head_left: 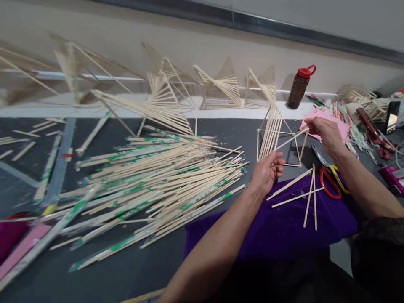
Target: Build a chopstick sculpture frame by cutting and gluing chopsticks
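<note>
A chopstick frame [273, 131] stands on the dark table in front of me, its slanted row of sticks rising to a point at the back. One chopstick [291, 139] slants across its front corner between my hands. My right hand [325, 134] pinches the upper right end by the frame's corner. At the lower left end, the curled fingers of my left hand [267, 171] close on the stick; their exact contact is partly hidden. Several loose chopsticks [293, 197] lie on a purple cloth [252, 240] below, beside red-and-yellow-handled scissors [330, 181].
A wide pile of wrapped and bare chopsticks [164, 181] covers the table to the left. Twisted stick models [221, 86] line the wall. At the back right stand a red-capped bottle [298, 88], pink paper [342, 126], a phone [392, 118] and mixed wrappers.
</note>
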`<action>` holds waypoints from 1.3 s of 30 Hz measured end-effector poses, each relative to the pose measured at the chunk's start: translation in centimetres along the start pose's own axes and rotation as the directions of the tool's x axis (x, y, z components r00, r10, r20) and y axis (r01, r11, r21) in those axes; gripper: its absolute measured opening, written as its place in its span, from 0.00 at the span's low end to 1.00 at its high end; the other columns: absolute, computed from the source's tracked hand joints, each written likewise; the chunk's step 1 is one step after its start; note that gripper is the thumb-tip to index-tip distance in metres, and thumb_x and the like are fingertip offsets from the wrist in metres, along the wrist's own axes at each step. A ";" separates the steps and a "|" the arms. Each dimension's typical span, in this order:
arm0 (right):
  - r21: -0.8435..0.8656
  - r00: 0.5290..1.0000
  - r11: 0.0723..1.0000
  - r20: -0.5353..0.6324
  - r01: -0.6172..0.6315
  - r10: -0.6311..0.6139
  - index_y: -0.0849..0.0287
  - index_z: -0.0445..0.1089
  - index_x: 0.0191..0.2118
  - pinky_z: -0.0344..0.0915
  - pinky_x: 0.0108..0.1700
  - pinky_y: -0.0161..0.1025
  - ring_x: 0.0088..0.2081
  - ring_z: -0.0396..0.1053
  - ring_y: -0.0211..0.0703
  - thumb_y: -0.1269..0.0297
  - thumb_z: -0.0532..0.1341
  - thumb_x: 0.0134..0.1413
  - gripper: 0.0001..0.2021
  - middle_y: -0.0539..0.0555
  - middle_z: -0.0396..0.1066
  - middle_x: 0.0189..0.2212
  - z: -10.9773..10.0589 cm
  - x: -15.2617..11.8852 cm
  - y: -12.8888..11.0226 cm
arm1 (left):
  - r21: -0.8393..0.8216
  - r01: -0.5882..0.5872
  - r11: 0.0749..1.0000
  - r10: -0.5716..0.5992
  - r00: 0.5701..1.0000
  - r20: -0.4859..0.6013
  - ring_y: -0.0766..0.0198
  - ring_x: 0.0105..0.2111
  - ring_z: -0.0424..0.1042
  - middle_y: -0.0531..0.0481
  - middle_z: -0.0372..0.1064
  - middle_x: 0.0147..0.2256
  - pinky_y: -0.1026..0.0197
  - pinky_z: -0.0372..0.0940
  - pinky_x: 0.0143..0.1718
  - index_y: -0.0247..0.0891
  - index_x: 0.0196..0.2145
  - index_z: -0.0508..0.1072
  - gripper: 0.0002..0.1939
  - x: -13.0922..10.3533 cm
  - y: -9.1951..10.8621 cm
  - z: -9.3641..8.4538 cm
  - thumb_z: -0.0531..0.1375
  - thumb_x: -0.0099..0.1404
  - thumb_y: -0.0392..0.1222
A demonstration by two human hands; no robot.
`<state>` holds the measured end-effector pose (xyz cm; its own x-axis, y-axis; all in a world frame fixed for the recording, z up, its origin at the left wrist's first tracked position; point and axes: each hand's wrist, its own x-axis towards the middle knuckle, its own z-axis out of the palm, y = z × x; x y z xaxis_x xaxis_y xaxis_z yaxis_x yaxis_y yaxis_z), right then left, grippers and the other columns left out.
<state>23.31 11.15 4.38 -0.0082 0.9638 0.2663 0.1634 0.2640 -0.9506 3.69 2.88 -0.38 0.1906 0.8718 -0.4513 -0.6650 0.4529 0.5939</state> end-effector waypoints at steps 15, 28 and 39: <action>-0.107 0.995 0.990 -0.005 0.096 -0.097 0.56 0.77 0.40 0.70 0.45 0.44 0.35 0.74 0.42 0.48 0.62 0.52 0.18 0.52 0.77 0.33 0.6 -1.4 0.7 | 0.012 -0.002 1.000 0.002 1.000 0.010 0.74 0.14 0.63 0.51 0.69 0.20 0.71 0.55 0.13 0.30 0.34 0.73 0.14 0.1 0.1 -0.1 0.52 0.71 0.41; -0.095 0.989 0.986 -0.042 0.134 -0.138 0.54 0.76 0.41 0.70 0.44 0.42 0.35 0.73 0.40 0.47 0.62 0.53 0.18 0.52 0.76 0.36 0.3 -1.1 1.9 | 0.526 -0.113 0.843 -0.056 0.954 0.295 0.75 0.11 0.58 0.50 0.67 0.16 0.71 0.45 0.09 0.33 0.24 0.76 0.16 -2.0 3.8 -1.6 0.63 0.60 0.49; -0.420 0.974 0.879 0.090 0.226 -0.207 0.54 0.73 0.47 0.67 0.40 0.42 0.33 0.69 0.41 0.56 0.65 0.47 0.19 0.53 0.73 0.41 1.3 -3.5 0.2 | 0.415 -0.503 0.758 0.544 0.839 0.022 0.64 0.38 0.72 0.47 0.74 0.38 0.65 0.66 0.37 0.37 0.40 0.74 0.18 3.2 5.9 -2.2 0.69 0.50 0.41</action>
<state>22.09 7.86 3.04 -0.1309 0.8874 0.4421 0.5561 0.4349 -0.7082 -1.24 7.95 0.17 -0.1858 0.9817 -0.0407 -0.3009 -0.0174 0.9535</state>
